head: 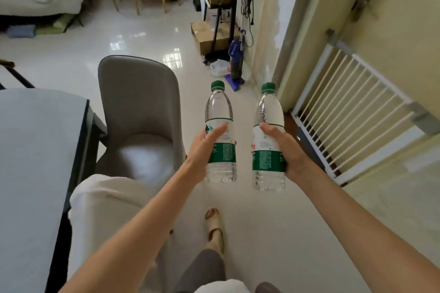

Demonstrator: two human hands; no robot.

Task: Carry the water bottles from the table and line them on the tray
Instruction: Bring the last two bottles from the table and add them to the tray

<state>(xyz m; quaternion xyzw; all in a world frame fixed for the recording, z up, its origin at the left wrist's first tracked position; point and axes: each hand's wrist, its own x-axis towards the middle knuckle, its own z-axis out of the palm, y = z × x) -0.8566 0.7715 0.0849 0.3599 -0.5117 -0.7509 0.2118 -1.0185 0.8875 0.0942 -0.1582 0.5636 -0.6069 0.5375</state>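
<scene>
At the far left stands the grey table [35, 150], with a grey chair [140, 112] just beside its edge. Next, the left hand [204, 147] grips the left bottle [221, 135] round its label, thumb laid along the front and fingers wrapped behind. The bottle is in the air above the pale floor [262, 221], upright, long axis vertical, green cap on top and leaning slightly away from the person. Near it, not touching, the right bottle [269, 140] stands the same way, cap up, held by the right hand [285, 147], whose fingers curl round the label from the right side. Farther right is a white barred gate [352, 107].
</scene>
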